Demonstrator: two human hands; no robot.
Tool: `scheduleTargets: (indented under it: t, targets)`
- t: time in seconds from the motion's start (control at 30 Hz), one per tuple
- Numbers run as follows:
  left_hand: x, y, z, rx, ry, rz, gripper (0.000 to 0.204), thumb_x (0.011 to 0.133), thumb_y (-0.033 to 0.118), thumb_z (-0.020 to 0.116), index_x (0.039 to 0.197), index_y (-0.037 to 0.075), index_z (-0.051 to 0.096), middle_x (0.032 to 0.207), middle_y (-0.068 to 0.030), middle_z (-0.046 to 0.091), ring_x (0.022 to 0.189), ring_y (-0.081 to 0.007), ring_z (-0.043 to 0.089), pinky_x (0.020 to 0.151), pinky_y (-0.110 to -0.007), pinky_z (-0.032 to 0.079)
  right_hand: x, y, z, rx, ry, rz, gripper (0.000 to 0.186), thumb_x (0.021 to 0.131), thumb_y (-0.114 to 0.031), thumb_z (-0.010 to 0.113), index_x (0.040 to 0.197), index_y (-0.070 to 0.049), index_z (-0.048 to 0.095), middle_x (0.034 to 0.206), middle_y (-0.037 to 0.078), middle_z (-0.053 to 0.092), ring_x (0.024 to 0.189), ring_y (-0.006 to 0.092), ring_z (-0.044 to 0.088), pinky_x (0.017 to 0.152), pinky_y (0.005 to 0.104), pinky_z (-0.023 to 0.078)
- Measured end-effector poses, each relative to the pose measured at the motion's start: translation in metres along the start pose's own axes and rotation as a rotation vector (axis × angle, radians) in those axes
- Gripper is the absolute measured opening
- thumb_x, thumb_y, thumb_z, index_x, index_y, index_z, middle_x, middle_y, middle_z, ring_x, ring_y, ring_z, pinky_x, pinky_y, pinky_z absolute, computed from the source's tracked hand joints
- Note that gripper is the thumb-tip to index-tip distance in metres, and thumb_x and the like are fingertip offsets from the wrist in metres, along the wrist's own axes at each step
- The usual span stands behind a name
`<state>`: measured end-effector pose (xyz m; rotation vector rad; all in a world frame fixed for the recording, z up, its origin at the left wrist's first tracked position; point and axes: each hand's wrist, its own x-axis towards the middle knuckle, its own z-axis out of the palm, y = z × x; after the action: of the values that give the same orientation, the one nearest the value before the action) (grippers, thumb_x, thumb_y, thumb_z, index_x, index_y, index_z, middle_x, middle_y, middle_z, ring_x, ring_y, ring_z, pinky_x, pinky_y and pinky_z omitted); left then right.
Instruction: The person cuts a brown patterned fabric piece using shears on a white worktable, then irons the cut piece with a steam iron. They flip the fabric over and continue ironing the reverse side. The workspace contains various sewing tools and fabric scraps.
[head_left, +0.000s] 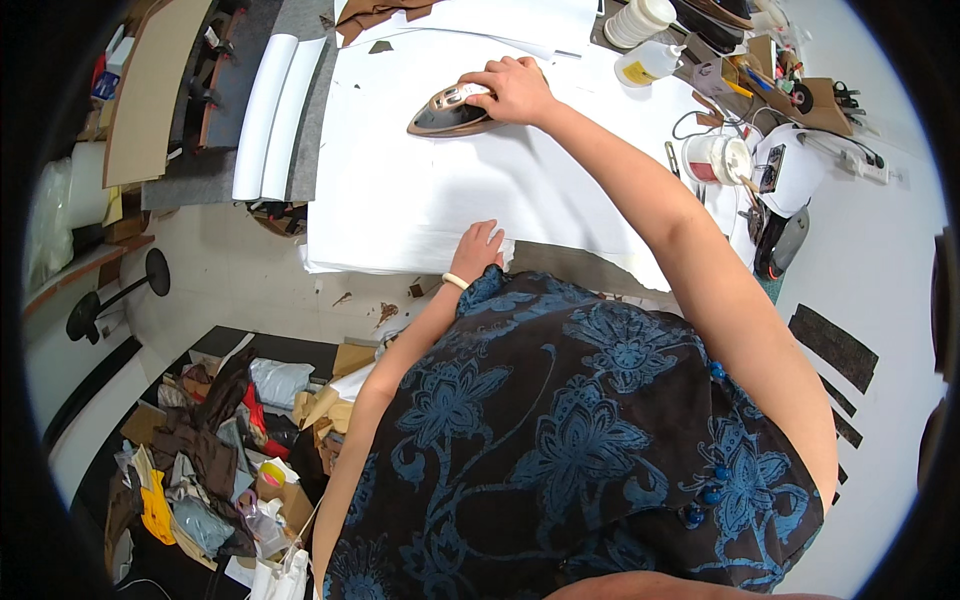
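My right hand [517, 90] is wrapped round the handle of a clothes iron [445, 118] with a dark soleplate and a pale, brownish top. The iron stands on white sheeting [400, 190] spread over the table, its tip pointing left. At the table's near edge, my left hand [477, 250] lies on the sheeting with its fingers stretched out; a pale bangle circles that wrist. Part of the left palm is hidden by my patterned top. Beyond the iron lies brown material [385, 18], with a small dark scrap [381, 47] close to it.
Two white rolls [268, 120] lie on grey felt at the left. To the right are a squeeze bottle [645, 65], a white tub [715, 158] with a brush, cables and a box of tools [825, 105]. Heaped fabric scraps [200, 450] fill the lower left.
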<state>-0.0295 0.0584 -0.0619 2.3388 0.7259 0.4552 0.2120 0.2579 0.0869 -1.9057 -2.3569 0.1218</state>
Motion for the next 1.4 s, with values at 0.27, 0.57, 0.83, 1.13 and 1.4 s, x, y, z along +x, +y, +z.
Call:
scheduleTargets:
  t: [0.27, 0.57, 0.83, 1.13, 1.4]
  targets:
    - [0.003, 0.003, 0.000, 0.025, -0.017, 0.013, 0.049, 0.078, 0.006, 0.065, 0.126, -0.001, 0.062, 0.135, -0.0222, 0.054, 0.122, -0.0406, 0.052, 0.102, -0.047, 0.048, 0.027, 0.017, 0.008, -0.002, 0.084, 0.132, 0.043, 0.100, -0.058, 0.054, 0.133, -0.035, 0.068, 0.111, 0.004, 0.073, 0.110, 0.0243, 0.065, 0.098, 0.0487, 0.039]
    - [0.007, 0.002, 0.003, 0.067, -0.003, 0.004, 0.047, 0.075, 0.009, 0.068, 0.121, 0.001, 0.066, 0.134, -0.0192, 0.057, 0.123, -0.0362, 0.053, 0.102, -0.046, 0.049, -0.006, 0.001, -0.002, 0.350, -0.015, 0.521, 0.059, 0.095, -0.055, 0.058, 0.113, -0.002, 0.072, 0.091, 0.021, 0.075, 0.082, 0.0363, 0.074, 0.075, 0.0459, 0.060]
    - [0.007, 0.009, -0.003, 0.015, -0.038, -0.012, 0.045, 0.077, 0.008, 0.067, 0.120, -0.002, 0.065, 0.137, -0.0222, 0.055, 0.126, -0.0376, 0.052, 0.106, -0.046, 0.048, -0.014, -0.056, 0.020, 0.604, -0.013, 0.708, 0.069, 0.101, -0.052, 0.052, 0.121, 0.013, 0.053, 0.100, 0.036, 0.069, 0.095, 0.0483, 0.071, 0.086, 0.0502, 0.057]
    - [0.007, 0.012, 0.000, 0.057, -0.064, -0.005, 0.043, 0.078, 0.008, 0.065, 0.119, -0.004, 0.064, 0.138, -0.0225, 0.054, 0.126, -0.0375, 0.052, 0.109, -0.045, 0.047, -0.004, -0.084, 0.031, 0.679, 0.036, 0.724, 0.061, 0.101, -0.046, 0.054, 0.117, 0.013, 0.051, 0.102, 0.035, 0.069, 0.094, 0.0470, 0.071, 0.084, 0.0499, 0.058]
    - [0.004, 0.005, 0.007, 0.074, -0.136, 0.024, 0.041, 0.083, 0.012, 0.062, 0.120, -0.005, 0.064, 0.136, -0.0240, 0.057, 0.129, -0.0397, 0.051, 0.111, -0.046, 0.044, -0.039, -0.119, 0.024, 0.752, -0.102, 0.690, 0.065, 0.103, -0.050, 0.049, 0.125, 0.011, 0.045, 0.100, 0.037, 0.068, 0.090, 0.0493, 0.070, 0.082, 0.0530, 0.058]
